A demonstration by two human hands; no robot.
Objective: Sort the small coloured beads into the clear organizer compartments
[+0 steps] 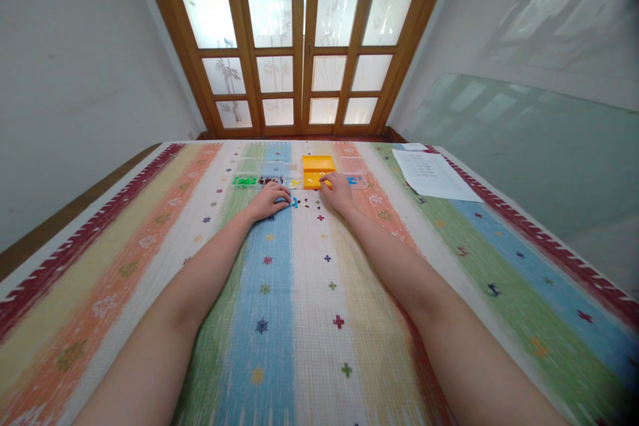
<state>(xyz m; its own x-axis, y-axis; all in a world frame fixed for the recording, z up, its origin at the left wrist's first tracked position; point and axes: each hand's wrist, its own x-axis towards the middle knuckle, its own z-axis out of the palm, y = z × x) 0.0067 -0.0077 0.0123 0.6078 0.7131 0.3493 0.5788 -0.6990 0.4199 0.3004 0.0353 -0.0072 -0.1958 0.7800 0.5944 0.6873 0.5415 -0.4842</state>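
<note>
My left hand (269, 201) rests on the cloth with its fingers curled together beside a few small blue pieces (295, 203). Whatever its fingertips hold is too small to make out. My right hand (338, 191) reaches to the front right of an open yellow box (318, 163), fingertips pinched over its lower half. Small white pieces lie inside that box. Around it stand clear compartment boxes with green pieces (244, 181), dark brown pieces (269, 180), yellow pieces (294, 183) and blue pieces (353, 180). Tiny dark bits (306, 206) lie between my hands.
A striped patterned tablecloth (264, 359) covers the table. Printed paper (434, 175) lies at the far right, with another white sheet (414, 146) behind it. Wooden doors with glass panes (299, 46) stand beyond the table, and a pale glass panel (524, 160) leans along the right wall.
</note>
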